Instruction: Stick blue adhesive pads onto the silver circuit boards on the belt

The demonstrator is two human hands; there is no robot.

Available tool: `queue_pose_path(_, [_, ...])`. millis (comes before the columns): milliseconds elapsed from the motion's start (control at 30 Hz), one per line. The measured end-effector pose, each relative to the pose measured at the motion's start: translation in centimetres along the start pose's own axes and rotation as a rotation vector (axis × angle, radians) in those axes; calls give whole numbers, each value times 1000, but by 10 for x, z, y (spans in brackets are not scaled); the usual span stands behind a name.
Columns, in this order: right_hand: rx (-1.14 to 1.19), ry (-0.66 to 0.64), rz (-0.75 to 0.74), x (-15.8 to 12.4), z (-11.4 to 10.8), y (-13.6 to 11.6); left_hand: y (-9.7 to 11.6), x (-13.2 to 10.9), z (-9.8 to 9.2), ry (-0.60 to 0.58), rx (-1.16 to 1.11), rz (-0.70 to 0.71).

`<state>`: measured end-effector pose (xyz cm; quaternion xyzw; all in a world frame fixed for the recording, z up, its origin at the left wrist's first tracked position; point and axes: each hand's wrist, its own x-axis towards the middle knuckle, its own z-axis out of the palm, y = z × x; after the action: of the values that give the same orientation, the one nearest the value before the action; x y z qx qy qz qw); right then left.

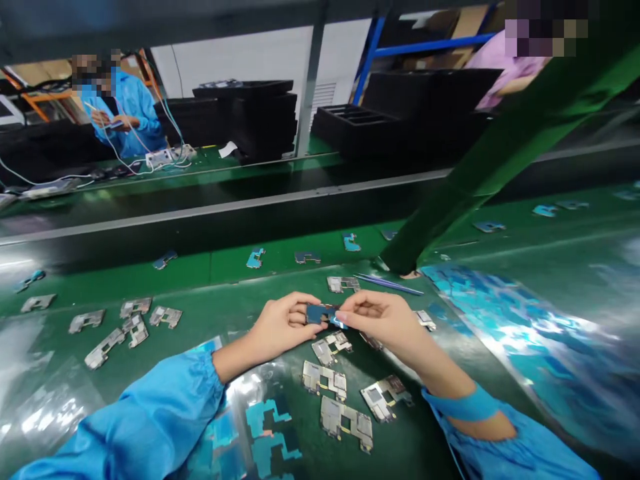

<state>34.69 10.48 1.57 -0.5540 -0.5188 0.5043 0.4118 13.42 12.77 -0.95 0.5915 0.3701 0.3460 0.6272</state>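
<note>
Between both hands is a small circuit board [316, 313] with a dark blue face, held just above the green mat. My left hand [283, 321] pinches its left end between thumb and fingers. My right hand [374, 319] is closed at its right end, fingertips on a shiny blue piece that looks like film [338, 322]. Below the hands lie several silvery circuit boards, among them one with a square cutout [324, 380] and a larger one [346, 423]. Blue cut film pieces [267, 420] rest on a clear sheet near my left forearm.
Tweezers [390, 285] lie beyond my right hand, by a green slanted post [480, 160]. More boards [135, 320] are scattered at left. Blue film sheets [540, 347] cover the right. Blue-faced boards [255, 258] sit on the far green strip. Across it, a person in blue [133, 100] works.
</note>
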Motion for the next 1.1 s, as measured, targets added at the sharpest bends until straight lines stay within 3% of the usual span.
queue_pose_path(1100, [23,-27,22,1,-1,-13,8,0,1,29,-63,-86])
